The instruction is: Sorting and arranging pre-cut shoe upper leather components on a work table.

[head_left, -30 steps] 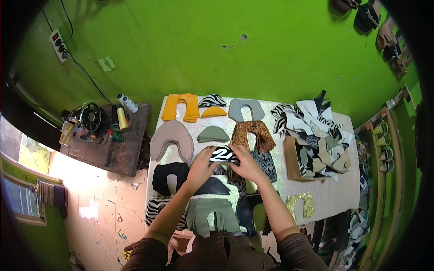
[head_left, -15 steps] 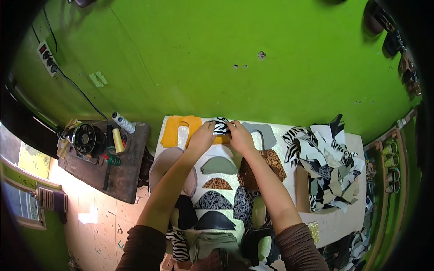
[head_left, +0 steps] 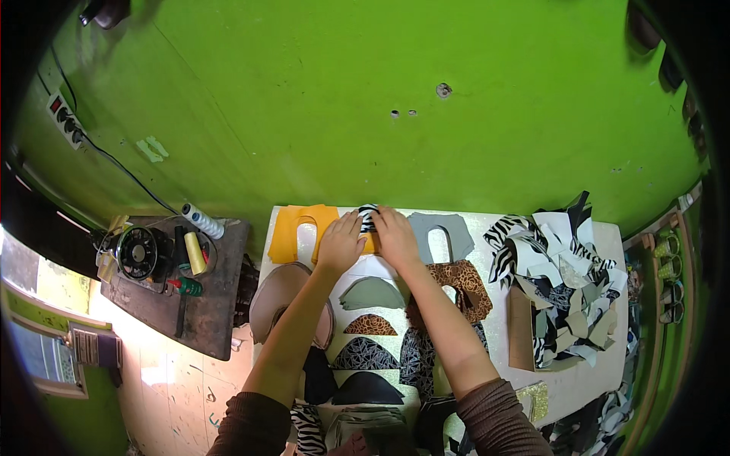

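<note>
Light-topped table (head_left: pixel 498 323), inspected from where I stand; bearings are read from the person's hands, with the wall at twelve o'clock. Nearest the body, at six o'clock, a black half-moon (head_left: pixel 367 389) lies between the forearms (head_left: pixel 293 334). Beyond it, in line, come a leopard half-moon (head_left: pixel 370 325) and a green half-moon stack (head_left: pixel 372 294). Risk noted: forearms drawn back too low could drag these out of line. At four o'clock a carton (head_left: pixel 521 330) is heaped with scraps (head_left: pixel 578 319); a knock from the right elbow could spill some.

Farther off, the left hand (head_left: pixel 342 242) and right hand (head_left: pixel 395 239) flank a zebra-striped piece (head_left: pixel 368 216) near the table's far edge, touching it. Whether they grasp it or merely press its sides, I cannot tell. An overlong push could carry it over that edge. Yellow pieces (head_left: pixel 283 235) at nine o'clock and grey pieces (head_left: pixel 460 239) at three lie close enough for spreading fingers to disturb. Beyond stands the green wall (head_left: pixel 304 114); any gap before it cannot be made out.
</note>
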{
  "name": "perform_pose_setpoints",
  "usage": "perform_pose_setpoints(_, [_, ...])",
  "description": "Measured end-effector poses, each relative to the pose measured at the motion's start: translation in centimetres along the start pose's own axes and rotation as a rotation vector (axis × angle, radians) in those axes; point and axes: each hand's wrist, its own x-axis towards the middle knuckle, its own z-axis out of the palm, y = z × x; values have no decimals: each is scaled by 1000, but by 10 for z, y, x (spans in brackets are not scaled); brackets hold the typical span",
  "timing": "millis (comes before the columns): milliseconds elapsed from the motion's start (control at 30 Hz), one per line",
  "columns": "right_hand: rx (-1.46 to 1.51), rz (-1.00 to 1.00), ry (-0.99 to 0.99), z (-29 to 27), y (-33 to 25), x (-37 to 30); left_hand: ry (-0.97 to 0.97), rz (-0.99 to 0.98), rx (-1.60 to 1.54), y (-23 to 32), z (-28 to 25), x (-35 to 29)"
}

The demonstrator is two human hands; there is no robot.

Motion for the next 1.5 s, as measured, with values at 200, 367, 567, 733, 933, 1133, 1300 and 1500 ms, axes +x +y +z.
perform_pose_setpoints(200, [-117, 103, -182, 17, 8, -24, -56, -9, 117, 11, 14, 2])
perform_pose_setpoints(367, [13, 123, -231, -8, -4, -26, -176, -121, 160, 23, -15, 3])
perform_pose_setpoints(567, [198, 249, -90, -83, -27, -93, 17, 7, -119, 100, -50, -49])
perform_pose_setpoints(733, [391, 266, 20, -145, -43, -155, -33, 49, -332, 161, -74, -90])
perform_pose_setpoints(933, [409, 243, 2, -201, -25, -213, -5, 116, -436, 251, -87, -82])
perform_pose_setpoints(1133, [436, 233, 59, -285, 20, -247, 76, 119, -491, 343, -99, -63])
perform_pose_setpoints(1300, [253, 184, -3, -328, 77, -281, 32, 104, -534, 411, -84, -53])
perform_pose_setpoints(1500, [-7, 410, -46, -367, 129, -324, -43, 36, -595, 461, -69, -56])
